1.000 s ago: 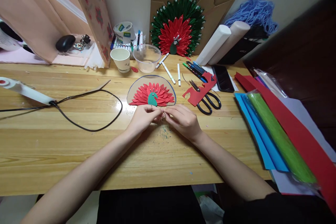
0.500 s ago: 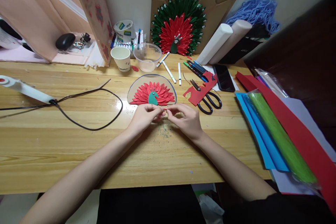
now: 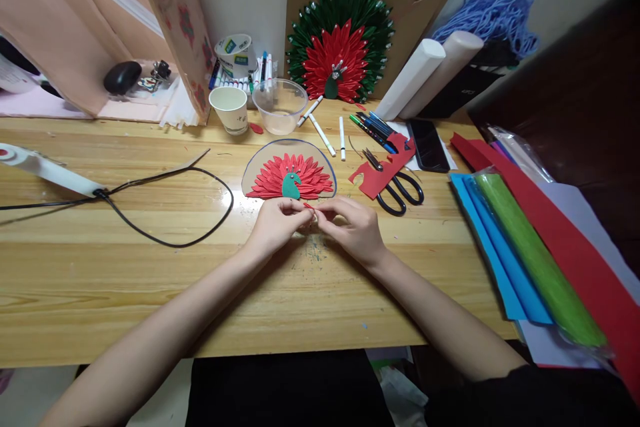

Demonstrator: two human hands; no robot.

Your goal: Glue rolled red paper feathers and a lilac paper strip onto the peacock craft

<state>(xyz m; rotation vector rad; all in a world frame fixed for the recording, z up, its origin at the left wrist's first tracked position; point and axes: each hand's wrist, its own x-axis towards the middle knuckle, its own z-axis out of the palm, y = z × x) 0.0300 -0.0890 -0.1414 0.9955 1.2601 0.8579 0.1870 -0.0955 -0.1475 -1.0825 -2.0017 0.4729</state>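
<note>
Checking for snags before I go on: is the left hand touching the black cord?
Apart. The head view shows a strip of wooden tabletop between the left hand and the near edge of the black cord.

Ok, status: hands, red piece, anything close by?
Left hand and right hand pinching small red piece between them. Red-petalled craft lies just beyond. Scissors near right hand, apparently not touching.

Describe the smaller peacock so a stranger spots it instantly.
On the wooden table, look just past the left hand. There, on blue-edged half-round board, is the smaller peacock. Its feathers are all red, whereas the larger peacock behind has a green outer fringe.
</note>
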